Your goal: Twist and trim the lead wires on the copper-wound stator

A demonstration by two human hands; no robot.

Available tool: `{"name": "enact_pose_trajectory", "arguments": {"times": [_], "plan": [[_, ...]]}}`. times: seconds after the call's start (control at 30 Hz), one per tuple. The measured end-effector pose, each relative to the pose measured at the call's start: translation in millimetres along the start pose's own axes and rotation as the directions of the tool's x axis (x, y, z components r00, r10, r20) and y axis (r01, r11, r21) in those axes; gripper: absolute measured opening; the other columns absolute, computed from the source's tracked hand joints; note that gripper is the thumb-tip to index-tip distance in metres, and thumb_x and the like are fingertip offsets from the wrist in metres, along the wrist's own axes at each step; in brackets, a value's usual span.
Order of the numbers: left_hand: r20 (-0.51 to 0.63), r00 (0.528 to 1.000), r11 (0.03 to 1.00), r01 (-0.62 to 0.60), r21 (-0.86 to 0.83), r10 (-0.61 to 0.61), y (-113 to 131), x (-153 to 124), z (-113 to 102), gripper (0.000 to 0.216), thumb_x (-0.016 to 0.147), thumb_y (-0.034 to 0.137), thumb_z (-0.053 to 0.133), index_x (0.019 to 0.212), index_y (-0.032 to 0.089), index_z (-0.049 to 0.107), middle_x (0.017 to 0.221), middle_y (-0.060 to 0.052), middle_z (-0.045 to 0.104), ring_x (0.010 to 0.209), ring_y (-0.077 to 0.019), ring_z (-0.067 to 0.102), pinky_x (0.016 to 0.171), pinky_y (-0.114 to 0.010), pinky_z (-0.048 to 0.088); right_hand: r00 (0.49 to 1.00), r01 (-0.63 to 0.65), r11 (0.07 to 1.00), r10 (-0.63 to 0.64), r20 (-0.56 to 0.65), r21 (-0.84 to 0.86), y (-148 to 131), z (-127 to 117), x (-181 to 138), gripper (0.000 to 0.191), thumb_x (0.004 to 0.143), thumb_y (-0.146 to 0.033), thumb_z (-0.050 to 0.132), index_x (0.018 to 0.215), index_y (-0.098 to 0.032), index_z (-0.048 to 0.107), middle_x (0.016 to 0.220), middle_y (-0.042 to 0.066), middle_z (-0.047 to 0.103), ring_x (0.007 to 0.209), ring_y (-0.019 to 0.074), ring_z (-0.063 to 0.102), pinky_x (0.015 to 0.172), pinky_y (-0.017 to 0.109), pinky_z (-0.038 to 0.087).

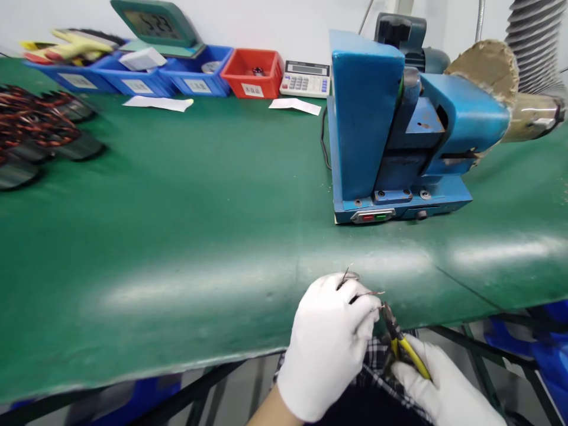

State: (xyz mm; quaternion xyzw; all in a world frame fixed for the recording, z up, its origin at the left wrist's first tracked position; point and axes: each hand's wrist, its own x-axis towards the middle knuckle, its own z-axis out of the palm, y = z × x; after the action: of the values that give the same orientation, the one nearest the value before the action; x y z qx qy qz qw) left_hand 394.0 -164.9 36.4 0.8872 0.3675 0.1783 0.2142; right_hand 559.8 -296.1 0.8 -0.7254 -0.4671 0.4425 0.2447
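Observation:
My left hand, in a white glove, is closed over a small part near the table's front edge. The hand hides most of that part; thin copper wire ends poke out between and past the fingers. In my gloved right hand are pliers with yellow handles, held below the table edge. Their dark jaws point up and sit close by the left fingertips and a wire end; whether they touch the wire I cannot tell.
A blue machine with red and green buttons stands at right, joined to a ribbed hose. Copper-wound parts lie at far left, blurred. Along the back are blue bins, a red bin, a calculator and a digital clock.

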Motion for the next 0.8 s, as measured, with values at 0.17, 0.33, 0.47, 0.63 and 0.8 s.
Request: {"name": "enact_pose_trajectory", "arguments": {"times": [0.17, 0.33, 0.47, 0.63, 0.8], "plan": [[0.043, 0.999, 0.999, 0.02, -0.034, -0.019, -1, 1, 1, 0.023, 0.084, 0.015, 0.046, 0.087, 0.025, 0.066, 0.085, -0.002, 0.062, 0.089, -0.0226, 0.053, 0.081, -0.042, 0.042, 0.996, -0.002, 1.0, 0.004, 0.091, -0.024, -2, 1, 2, 0.043, 0.084, -0.043, 0.059, 0.123, -0.024, 0.061, 0.113, 0.011, 0.069, 0.1, 0.0285, 0.066, 0.083, 0.035, 0.055], [0.045, 0.999, 0.998, 0.017, -0.058, -0.015, -3, 0, 2, 0.021, 0.085, 0.015, 0.046, 0.084, 0.025, 0.065, 0.085, -0.002, 0.063, 0.089, -0.0226, 0.052, 0.082, -0.043, 0.042, 0.947, -0.264, 0.922, 0.303, -0.103, 0.284, -3, 11, -1, 0.051, 0.075, -0.057, 0.064, 0.107, -0.018, 0.068, 0.109, 0.011, 0.07, 0.106, 0.0313, 0.062, 0.096, 0.04, 0.047], [0.096, 0.991, 0.99, -0.079, -0.117, 0.09, -4, -1, -9, 0.016, 0.086, 0.019, 0.05, 0.088, 0.027, 0.064, 0.088, 0.002, 0.065, 0.096, -0.0215, 0.054, 0.095, -0.045, 0.038, 0.921, -0.251, 0.835, 0.362, -0.145, 0.49, -6, -1, -5, 0.051, 0.07, -0.057, 0.07, 0.103, -0.018, 0.068, 0.106, 0.01, 0.07, 0.106, 0.0325, 0.06, 0.09, 0.038, 0.05], [0.027, 0.994, 0.994, -0.109, -0.029, 0.11, 3, -3, -16, 0.027, 0.086, 0.019, 0.048, 0.111, 0.024, 0.057, 0.096, -0.003, 0.065, 0.106, -0.0245, 0.053, 0.099, -0.047, 0.039, 0.95, -0.224, 0.836, 0.302, -0.08, 0.5, -6, 0, -10, 0.047, 0.064, -0.058, 0.073, 0.089, -0.018, 0.072, 0.088, 0.009, 0.073, 0.09, 0.0312, 0.065, 0.087, 0.04, 0.05], [-0.016, 1.0, 0.992, -0.019, 0.121, 0.021, 10, -6, 5, 0.023, 0.082, 0.011, 0.044, 0.093, 0.022, 0.061, 0.081, -0.004, 0.064, 0.093, -0.0264, 0.058, 0.09, -0.05, 0.045, 0.936, -0.291, 0.783, 0.353, -0.007, 0.55, -13, 10, -9, 0.05, 0.063, -0.06, 0.074, 0.09, -0.018, 0.071, 0.087, 0.008, 0.073, 0.089, 0.0298, 0.065, 0.086, 0.04, 0.051]]}}
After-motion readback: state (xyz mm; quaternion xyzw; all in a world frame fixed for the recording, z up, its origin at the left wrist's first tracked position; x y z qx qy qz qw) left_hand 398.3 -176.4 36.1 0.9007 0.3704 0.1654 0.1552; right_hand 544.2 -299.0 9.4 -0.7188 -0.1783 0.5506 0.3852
